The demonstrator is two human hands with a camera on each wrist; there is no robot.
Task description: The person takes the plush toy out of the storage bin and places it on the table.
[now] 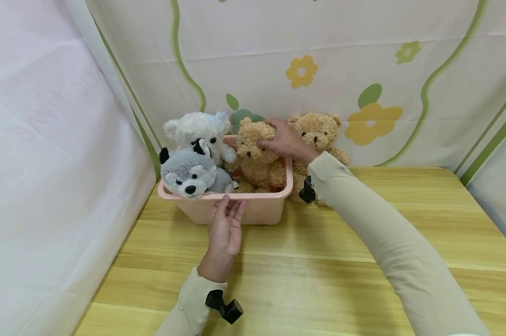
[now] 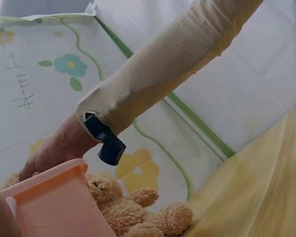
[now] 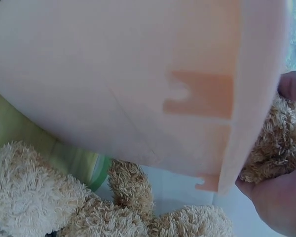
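A pink plastic bin (image 1: 257,210) holds several stuffed animals. My left hand (image 1: 225,228) is at its front, the thumb at the rim and the fingers under it against the wall. Inside the bin's right half sits a brown teddy bear (image 1: 257,165); my right hand (image 1: 284,137) grips its head from the right and above. At the left of the bin are a grey husky plush (image 1: 188,172), its head over the front rim, and a white plush (image 1: 196,128) behind it. In the right wrist view, my right hand (image 3: 281,197) holds brown fur beside the bin wall (image 3: 113,74).
A second brown teddy bear (image 1: 318,130) sits outside the bin on its right, partly hidden by my right forearm. The bin stands on a wood-grain table (image 1: 303,280) near a flowered cloth backdrop (image 1: 253,60). A white cloth (image 1: 47,163) hangs along the left side.
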